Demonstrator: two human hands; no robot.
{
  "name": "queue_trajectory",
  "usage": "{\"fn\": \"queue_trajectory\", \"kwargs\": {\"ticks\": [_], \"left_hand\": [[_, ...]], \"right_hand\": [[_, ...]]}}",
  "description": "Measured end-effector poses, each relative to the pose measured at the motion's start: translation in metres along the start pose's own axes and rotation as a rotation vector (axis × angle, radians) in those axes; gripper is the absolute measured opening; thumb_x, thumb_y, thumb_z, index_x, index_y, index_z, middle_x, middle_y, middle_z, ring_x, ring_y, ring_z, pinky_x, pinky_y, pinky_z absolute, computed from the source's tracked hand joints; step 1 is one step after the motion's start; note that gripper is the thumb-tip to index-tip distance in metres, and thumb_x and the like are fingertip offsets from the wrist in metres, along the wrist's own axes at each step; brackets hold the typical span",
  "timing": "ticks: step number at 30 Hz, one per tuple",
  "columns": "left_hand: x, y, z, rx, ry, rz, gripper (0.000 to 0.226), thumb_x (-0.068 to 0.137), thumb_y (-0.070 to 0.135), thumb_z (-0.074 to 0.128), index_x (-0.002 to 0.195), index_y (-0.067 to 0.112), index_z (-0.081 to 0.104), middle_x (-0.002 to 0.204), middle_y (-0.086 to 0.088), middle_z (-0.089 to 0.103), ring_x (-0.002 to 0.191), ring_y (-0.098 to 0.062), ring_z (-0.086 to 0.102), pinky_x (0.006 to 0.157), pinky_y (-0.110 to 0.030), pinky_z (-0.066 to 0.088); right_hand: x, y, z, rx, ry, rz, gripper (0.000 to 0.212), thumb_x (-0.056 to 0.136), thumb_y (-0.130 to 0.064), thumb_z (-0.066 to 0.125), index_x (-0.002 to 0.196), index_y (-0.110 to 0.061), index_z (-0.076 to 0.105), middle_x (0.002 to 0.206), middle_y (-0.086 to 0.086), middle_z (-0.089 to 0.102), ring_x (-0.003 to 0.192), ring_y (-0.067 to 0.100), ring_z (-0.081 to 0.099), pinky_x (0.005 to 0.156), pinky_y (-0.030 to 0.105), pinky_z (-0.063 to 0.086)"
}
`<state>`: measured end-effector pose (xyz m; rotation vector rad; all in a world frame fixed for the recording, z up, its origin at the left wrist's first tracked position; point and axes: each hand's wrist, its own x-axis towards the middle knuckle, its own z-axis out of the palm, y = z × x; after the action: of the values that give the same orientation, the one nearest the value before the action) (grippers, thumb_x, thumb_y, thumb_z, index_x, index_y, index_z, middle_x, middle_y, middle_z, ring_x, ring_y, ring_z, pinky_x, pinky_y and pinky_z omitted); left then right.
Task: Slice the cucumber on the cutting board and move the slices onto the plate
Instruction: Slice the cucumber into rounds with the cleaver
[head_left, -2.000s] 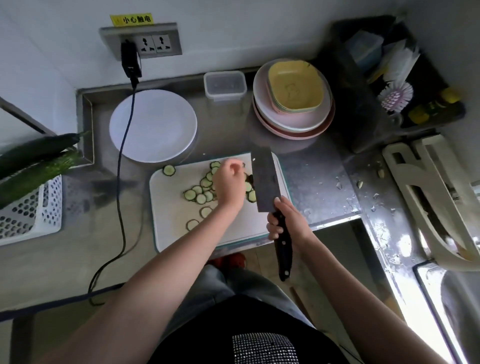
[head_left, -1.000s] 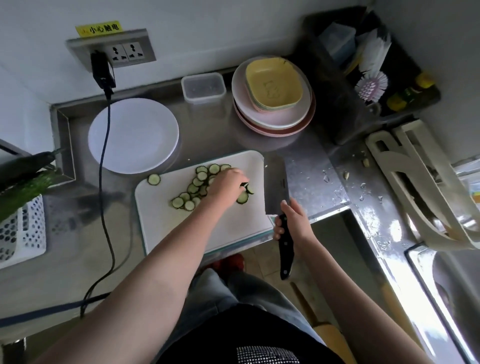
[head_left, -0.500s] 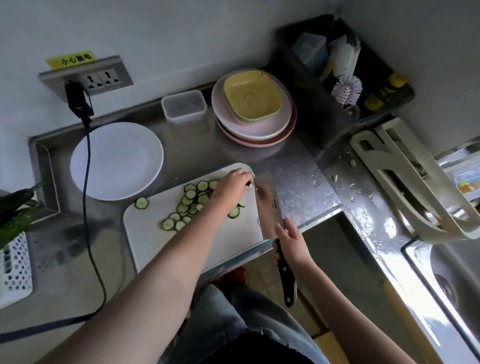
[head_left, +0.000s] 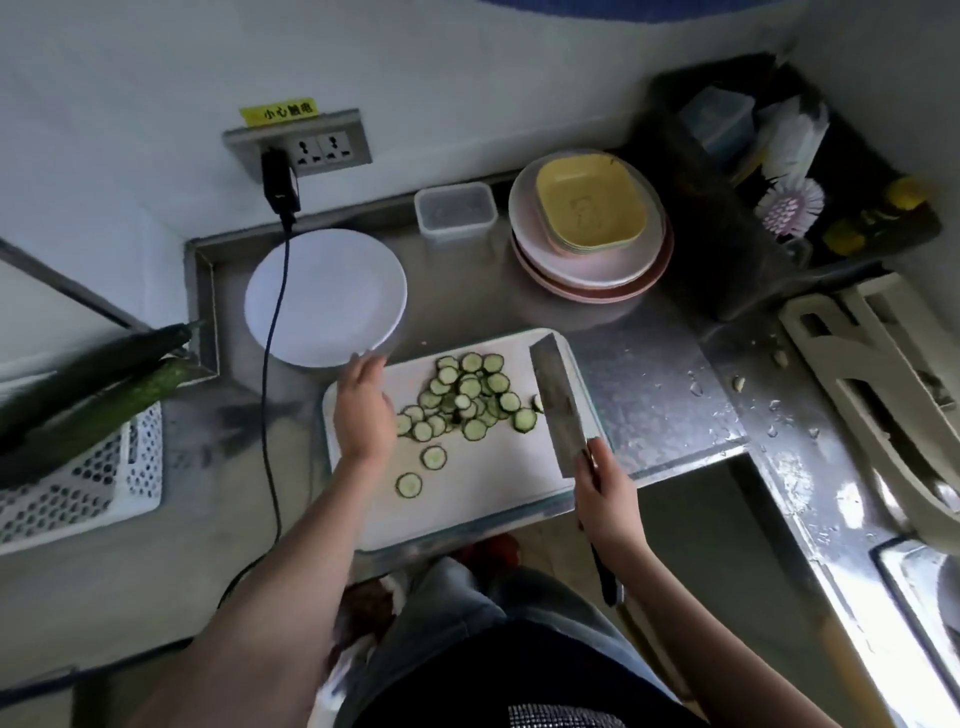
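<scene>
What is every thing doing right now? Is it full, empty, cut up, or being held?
White plate: empty, no slices on it.
Cucumber slices: cut, lying on the board.
Cutting board: flat on the counter.
Knife: held, blade on the board beside the slices.
Left hand: open, holds nothing, fingertips at the plate's rim.
Right hand: grips the knife handle.
Clear container: lid on.
Charger: plugged in.

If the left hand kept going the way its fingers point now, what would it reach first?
Most likely the white plate. The left hand is open over the cutting board, fingertips almost at the plate's near rim. Whether they already touch it is unclear from this one view.
</scene>
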<state>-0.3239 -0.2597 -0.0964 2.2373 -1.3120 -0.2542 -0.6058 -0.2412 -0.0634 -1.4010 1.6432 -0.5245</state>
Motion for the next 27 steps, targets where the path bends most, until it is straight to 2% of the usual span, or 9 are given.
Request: {"fn": "queue_trajectory", "kwargs": {"ticks": [2, 4, 8, 10, 12, 16, 20, 23, 27], "left_hand": [[0.000, -0.022, -0.006, 0.001, -0.042, -0.053, 0.046, 0.082, -0.013, 0.044, 0.125, -0.002, 0.055, 0.135, -0.018, 0.049, 0.126, -0.032, 0.045, 0.106, -0.044, 0.038], [0.002, -0.034, -0.007, 0.114, -0.111, -0.083, 0.044, 0.084, -0.006, 0.047, 0.128, -0.003, 0.051, 0.135, -0.019, 0.048, 0.123, -0.033, 0.045, 0.104, -0.043, 0.039], [0.008, -0.041, -0.004, 0.164, -0.174, -0.160, 0.043, 0.086, 0.004, 0.049, 0.129, -0.002, 0.048, 0.123, -0.024, 0.054, 0.116, -0.038, 0.046, 0.097, -0.045, 0.041], [0.011, -0.041, -0.006, 0.126, -0.163, -0.174, 0.041, 0.086, 0.002, 0.047, 0.126, 0.000, 0.052, 0.120, -0.024, 0.057, 0.116, -0.037, 0.047, 0.098, -0.044, 0.041], [0.009, -0.041, -0.007, 0.089, -0.144, -0.170, 0.041, 0.086, 0.000, 0.047, 0.127, 0.001, 0.053, 0.126, -0.020, 0.056, 0.121, -0.033, 0.045, 0.103, -0.040, 0.037], [-0.014, -0.022, 0.000, -0.022, -0.197, -0.083, 0.047, 0.088, -0.004, 0.049, 0.134, 0.003, 0.047, 0.146, -0.010, 0.039, 0.138, -0.022, 0.030, 0.113, -0.029, 0.023], [-0.038, -0.005, 0.009, -0.138, -0.254, -0.062, 0.052, 0.093, 0.002, 0.044, 0.143, 0.005, 0.033, 0.154, -0.006, 0.024, 0.143, -0.016, 0.015, 0.112, -0.023, 0.012], [-0.045, -0.002, 0.009, -0.236, -0.322, -0.007, 0.053, 0.091, 0.001, 0.042, 0.144, 0.010, 0.035, 0.153, -0.004, 0.028, 0.142, -0.012, 0.020, 0.114, -0.023, 0.015], [-0.043, 0.002, 0.006, -0.389, -0.338, -0.063, 0.055, 0.090, -0.001, 0.041, 0.143, 0.017, 0.038, 0.150, -0.003, 0.034, 0.139, -0.011, 0.027, 0.115, -0.026, 0.020]], "right_hand": [[0.002, -0.004, 0.004, -0.060, -0.022, -0.040, 0.021, 0.097, -0.018, 0.041, 0.077, -0.018, 0.039, 0.068, 0.005, 0.045, 0.054, 0.015, 0.040, 0.051, 0.035, 0.037], [0.003, -0.010, 0.006, -0.100, -0.035, -0.075, 0.022, 0.098, -0.017, 0.040, 0.076, -0.017, 0.038, 0.071, 0.005, 0.046, 0.054, 0.014, 0.040, 0.051, 0.031, 0.033], [0.011, -0.015, 0.008, -0.204, -0.018, -0.119, 0.023, 0.099, -0.021, 0.038, 0.077, -0.017, 0.037, 0.065, 0.008, 0.050, 0.052, 0.019, 0.042, 0.046, 0.030, 0.030], [0.022, -0.017, 0.010, -0.246, -0.008, -0.104, 0.021, 0.100, -0.026, 0.037, 0.081, -0.016, 0.039, 0.063, 0.009, 0.052, 0.052, 0.024, 0.046, 0.045, 0.030, 0.032], [0.033, -0.018, 0.012, -0.273, -0.005, -0.092, 0.019, 0.100, -0.027, 0.036, 0.085, -0.016, 0.040, 0.064, 0.008, 0.053, 0.055, 0.026, 0.050, 0.046, 0.030, 0.034], [0.041, -0.018, 0.019, -0.294, 0.018, -0.074, 0.017, 0.099, -0.023, 0.037, 0.084, -0.016, 0.040, 0.067, 0.008, 0.053, 0.061, 0.028, 0.052, 0.050, 0.032, 0.036], [0.037, -0.017, 0.020, -0.279, 0.031, -0.075, 0.019, 0.100, -0.023, 0.036, 0.082, -0.015, 0.040, 0.065, 0.009, 0.051, 0.059, 0.028, 0.049, 0.049, 0.032, 0.035], [0.037, -0.020, 0.014, -0.279, 0.038, -0.047, 0.021, 0.101, -0.026, 0.034, 0.085, -0.014, 0.040, 0.065, 0.009, 0.052, 0.054, 0.024, 0.046, 0.046, 0.029, 0.033], [0.043, -0.021, 0.010, -0.360, 0.032, -0.050, 0.016, 0.101, -0.023, 0.033, 0.090, -0.014, 0.041, 0.067, 0.007, 0.054, 0.052, 0.021, 0.049, 0.042, 0.025, 0.031]]}}
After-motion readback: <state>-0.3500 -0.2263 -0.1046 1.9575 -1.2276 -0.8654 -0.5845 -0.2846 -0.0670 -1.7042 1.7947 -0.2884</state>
